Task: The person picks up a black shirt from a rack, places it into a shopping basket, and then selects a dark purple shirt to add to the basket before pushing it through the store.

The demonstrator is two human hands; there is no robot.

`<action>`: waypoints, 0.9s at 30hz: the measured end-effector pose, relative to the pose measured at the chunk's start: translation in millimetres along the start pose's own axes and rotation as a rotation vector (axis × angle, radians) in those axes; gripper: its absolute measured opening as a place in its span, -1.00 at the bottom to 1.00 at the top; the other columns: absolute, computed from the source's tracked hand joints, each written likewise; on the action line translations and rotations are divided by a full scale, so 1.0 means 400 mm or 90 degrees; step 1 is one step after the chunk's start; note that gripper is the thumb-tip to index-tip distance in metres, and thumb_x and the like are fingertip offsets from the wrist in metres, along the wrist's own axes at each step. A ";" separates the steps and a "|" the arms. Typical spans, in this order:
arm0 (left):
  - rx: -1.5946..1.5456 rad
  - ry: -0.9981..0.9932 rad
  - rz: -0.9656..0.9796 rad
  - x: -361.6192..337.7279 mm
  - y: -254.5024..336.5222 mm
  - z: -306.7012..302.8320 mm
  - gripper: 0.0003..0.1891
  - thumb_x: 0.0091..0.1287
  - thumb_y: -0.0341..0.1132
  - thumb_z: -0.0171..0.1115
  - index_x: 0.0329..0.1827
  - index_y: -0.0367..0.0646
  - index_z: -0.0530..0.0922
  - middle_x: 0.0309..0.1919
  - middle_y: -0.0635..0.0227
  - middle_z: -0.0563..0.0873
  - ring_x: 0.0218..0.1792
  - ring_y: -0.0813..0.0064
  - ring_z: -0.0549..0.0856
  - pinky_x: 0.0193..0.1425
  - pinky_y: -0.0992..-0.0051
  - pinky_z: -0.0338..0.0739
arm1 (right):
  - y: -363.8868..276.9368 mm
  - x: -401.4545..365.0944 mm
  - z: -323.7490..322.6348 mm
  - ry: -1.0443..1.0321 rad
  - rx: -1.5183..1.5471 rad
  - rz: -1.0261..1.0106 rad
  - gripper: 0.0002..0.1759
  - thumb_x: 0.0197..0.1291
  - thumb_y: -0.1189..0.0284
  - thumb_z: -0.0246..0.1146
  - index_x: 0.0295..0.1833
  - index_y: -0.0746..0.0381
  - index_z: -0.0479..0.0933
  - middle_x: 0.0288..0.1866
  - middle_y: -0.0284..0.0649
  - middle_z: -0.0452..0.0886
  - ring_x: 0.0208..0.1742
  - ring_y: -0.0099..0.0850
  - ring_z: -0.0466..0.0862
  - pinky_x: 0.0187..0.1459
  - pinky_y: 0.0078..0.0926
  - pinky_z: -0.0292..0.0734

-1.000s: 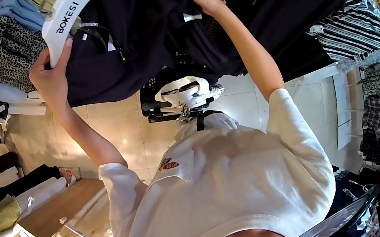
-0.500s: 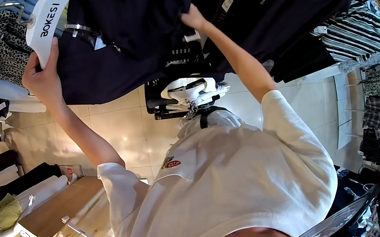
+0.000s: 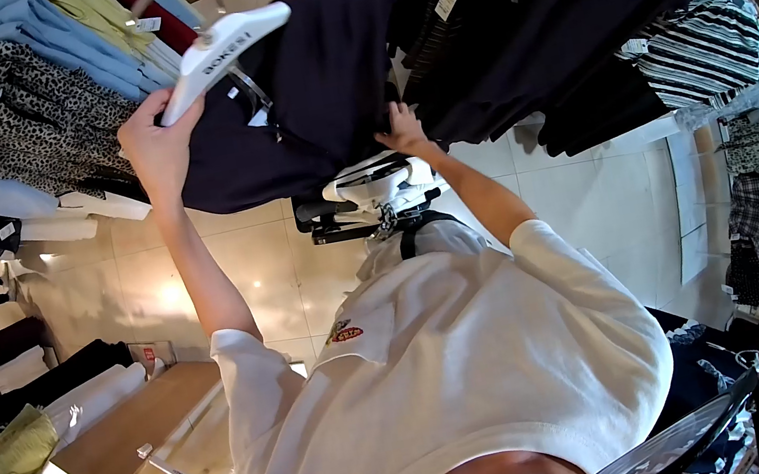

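My left hand (image 3: 157, 149) is closed round one end of a white hanger (image 3: 227, 51) with dark lettering. A dark navy garment (image 3: 325, 74) hangs from this hanger, with a pale tag (image 3: 259, 117) near its top. At the garment's lower right edge is my right hand (image 3: 404, 131), thumb and forefinger apart, fingertips right at the cloth. Below the garment, between my arms, stands a dark-framed cart or stool holding white hangers (image 3: 380, 182).
Dark clothes (image 3: 553, 13) hang on the right, beside striped tops (image 3: 709, 62). Leopard-print (image 3: 39, 119) and light blue garments (image 3: 53, 56) hang at the left. A wooden-topped table (image 3: 134, 427) stands lower left on the tiled floor (image 3: 245, 281).
The hanger and garment have moved right and down, the hanger turning flatter. My right hand has come down from the garment's upper edge, its fingers loosening. My left hand keeps hold of the hanger.
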State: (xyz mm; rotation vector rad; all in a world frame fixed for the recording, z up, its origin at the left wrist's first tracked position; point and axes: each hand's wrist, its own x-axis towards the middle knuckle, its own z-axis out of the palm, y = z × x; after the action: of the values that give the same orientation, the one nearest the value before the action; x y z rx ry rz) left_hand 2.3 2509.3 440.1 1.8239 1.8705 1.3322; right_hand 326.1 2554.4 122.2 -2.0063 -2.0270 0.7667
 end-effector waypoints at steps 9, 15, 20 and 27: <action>-0.034 -0.030 0.045 0.013 0.026 0.037 -0.76 0.03 -0.36 0.42 -0.33 -0.34 0.63 -0.56 0.35 0.65 -0.50 0.72 0.50 -0.34 0.65 0.41 | 0.021 -0.092 0.127 -0.276 -0.082 -0.089 -0.56 0.03 0.18 0.30 0.06 0.04 0.55 -0.06 -0.15 0.62 0.08 -0.17 0.55 0.11 -0.25 0.46; -0.029 -0.006 0.024 0.011 0.041 0.026 -0.77 0.02 -0.35 0.43 -0.35 -0.33 0.63 -0.59 0.32 0.65 -0.54 0.71 0.49 -0.39 0.64 0.41 | -0.009 0.011 0.112 -0.110 0.074 -0.037 -0.79 0.04 0.37 0.22 -0.17 0.06 0.66 -0.21 -0.12 0.68 -0.13 -0.08 0.64 -0.03 -0.24 0.55; -0.004 -0.005 0.032 0.012 0.055 0.028 -0.76 0.01 -0.34 0.43 -0.34 -0.33 0.64 -0.59 0.32 0.65 -0.54 0.71 0.50 -0.38 0.65 0.41 | -0.068 0.161 0.084 -0.050 0.465 -0.043 -0.89 0.09 0.62 0.15 -0.26 0.40 0.55 -0.41 -0.15 0.65 -0.41 -0.45 0.63 -0.24 -0.52 0.57; -0.042 -0.026 0.062 0.017 0.060 0.041 -0.76 0.00 -0.37 0.43 -0.31 -0.32 0.64 -0.55 0.32 0.67 -0.52 0.70 0.54 -0.35 0.65 0.44 | -0.117 0.204 -0.013 -0.144 0.747 -0.093 -0.88 0.11 0.58 0.23 -0.22 0.37 0.52 -0.18 -0.14 0.64 -0.16 -0.39 0.63 -0.05 -0.46 0.54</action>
State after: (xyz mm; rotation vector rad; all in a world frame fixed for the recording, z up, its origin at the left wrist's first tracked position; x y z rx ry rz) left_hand 28.8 2518.5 450.4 1.9158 1.7168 1.3607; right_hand 281.9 2637.1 131.0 -1.0926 -1.2100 1.6618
